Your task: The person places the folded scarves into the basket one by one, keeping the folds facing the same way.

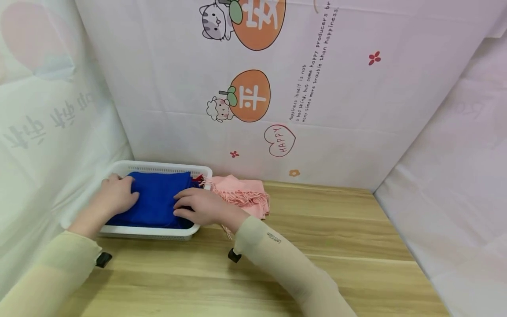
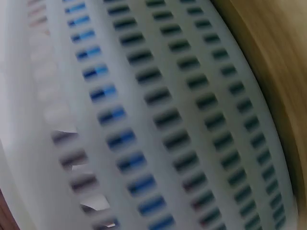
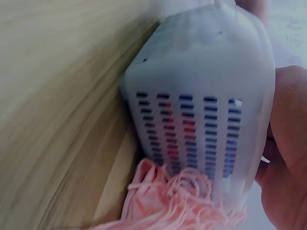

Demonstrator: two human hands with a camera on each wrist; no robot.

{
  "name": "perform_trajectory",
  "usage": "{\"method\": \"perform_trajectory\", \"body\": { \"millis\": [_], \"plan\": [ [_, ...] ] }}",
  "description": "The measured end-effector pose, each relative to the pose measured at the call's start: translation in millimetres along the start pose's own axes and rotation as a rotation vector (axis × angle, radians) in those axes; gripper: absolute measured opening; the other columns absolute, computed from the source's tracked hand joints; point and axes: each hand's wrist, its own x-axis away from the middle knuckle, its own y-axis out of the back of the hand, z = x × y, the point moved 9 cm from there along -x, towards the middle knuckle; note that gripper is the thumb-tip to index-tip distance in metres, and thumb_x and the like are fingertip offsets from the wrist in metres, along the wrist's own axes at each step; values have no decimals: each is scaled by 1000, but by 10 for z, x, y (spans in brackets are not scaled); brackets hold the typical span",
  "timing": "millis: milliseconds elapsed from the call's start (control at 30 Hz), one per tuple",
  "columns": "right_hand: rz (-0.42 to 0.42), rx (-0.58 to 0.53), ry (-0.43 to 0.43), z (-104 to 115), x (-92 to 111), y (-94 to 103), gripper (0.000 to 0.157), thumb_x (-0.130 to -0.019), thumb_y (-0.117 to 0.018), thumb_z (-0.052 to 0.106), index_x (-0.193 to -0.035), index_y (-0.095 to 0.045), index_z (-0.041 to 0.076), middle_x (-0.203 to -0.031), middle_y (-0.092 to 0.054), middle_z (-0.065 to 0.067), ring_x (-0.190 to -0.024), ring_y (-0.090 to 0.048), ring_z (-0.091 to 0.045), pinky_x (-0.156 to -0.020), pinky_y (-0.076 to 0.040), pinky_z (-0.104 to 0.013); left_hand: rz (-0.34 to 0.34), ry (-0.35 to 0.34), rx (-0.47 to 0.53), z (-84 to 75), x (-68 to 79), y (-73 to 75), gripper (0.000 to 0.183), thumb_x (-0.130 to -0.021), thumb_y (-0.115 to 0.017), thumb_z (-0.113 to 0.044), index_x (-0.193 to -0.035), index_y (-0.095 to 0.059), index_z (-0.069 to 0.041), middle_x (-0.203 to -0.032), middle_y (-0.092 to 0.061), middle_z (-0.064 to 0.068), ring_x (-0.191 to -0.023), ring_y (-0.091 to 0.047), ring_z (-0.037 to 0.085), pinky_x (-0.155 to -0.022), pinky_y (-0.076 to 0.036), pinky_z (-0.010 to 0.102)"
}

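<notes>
A folded blue cloth [image 1: 154, 198] lies flat in a white plastic basket [image 1: 148, 230]. My left hand [image 1: 115, 194] rests on the cloth's left side, its thumb toward the middle. Over the right side is my right hand [image 1: 202, 205], its loosely bent fingertips touching the cloth near the basket's right rim. In the right wrist view, part of the right hand [image 3: 290, 143] shows beside the rim. The left wrist view holds the basket's slotted wall [image 2: 158, 110], with blue showing through; the left hand's fingers are hidden there.
A pink fringed scarf [image 1: 241, 193] lies on the wooden table [image 1: 317, 246] against the basket's right end. Something red [image 1: 198, 178] pokes out at the basket's back right corner. Printed white sheets [image 1: 332, 145] wall the table at the back and sides.
</notes>
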Motion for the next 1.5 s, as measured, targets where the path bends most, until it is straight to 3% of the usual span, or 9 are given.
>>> {"method": "perform_trajectory", "body": {
  "millis": [200, 433, 700, 1033, 1300, 1500],
  "plan": [
    [-82, 36, -21, -184, 130, 30, 37, -117, -59, 41, -137, -80, 17, -160, -62, -4, -152, -53, -18, -129, -31, -28, -5, -75, 5, -368, 22, -71, 61, -110, -67, -31, -145, -58, 18, -146, -49, 50, -135, -45, 72, -109, -41, 81],
    [-211, 0, -88, -453, 353, 105, 44, -116, -61, 37, -152, -69, 13, -168, -52, -11, -158, -46, -26, -131, -32, -36, -12, -129, 53, -719, 23, -169, 62, -110, -68, -38, -144, -63, 13, -145, -57, 43, -135, -50, 67, -109, -43, 79],
    [-315, -23, -174, -758, 578, 124, 39, -115, -64, 32, -147, -70, 11, -165, -55, -12, -155, -49, -29, -128, -38, -42, -15, -154, 131, -1055, 4, -245, 59, -112, -65, -39, -147, -63, 9, -149, -58, 38, -139, -51, 61, -110, -44, 76],
    [-274, -48, -238, -931, 701, -47, 41, -112, -69, 36, -149, -71, 17, -166, -53, -14, -154, -50, -31, -126, -42, -46, -51, -179, 164, -1369, 0, -315, 56, -112, -66, -37, -146, -65, 8, -150, -58, 36, -140, -53, 57, -110, -47, 73],
    [-133, -36, -255, -929, 693, -248, 67, -114, -61, 49, -172, -45, 20, -180, -33, -9, -169, -25, -27, -134, -26, -47, -51, -176, 158, -1403, 6, -320, 56, -112, -66, -36, -147, -65, 8, -151, -56, 36, -141, -52, 57, -110, -47, 73],
    [-126, -33, -289, -1005, 728, -285, 70, -116, -57, 48, -174, -40, 13, -181, -34, -6, -169, -23, -23, -135, -22, -43, -66, -180, 166, -1400, -6, -336, 54, -112, -67, -36, -146, -66, 7, -150, -58, 35, -141, -53, 56, -110, -48, 72]
  ]
}}
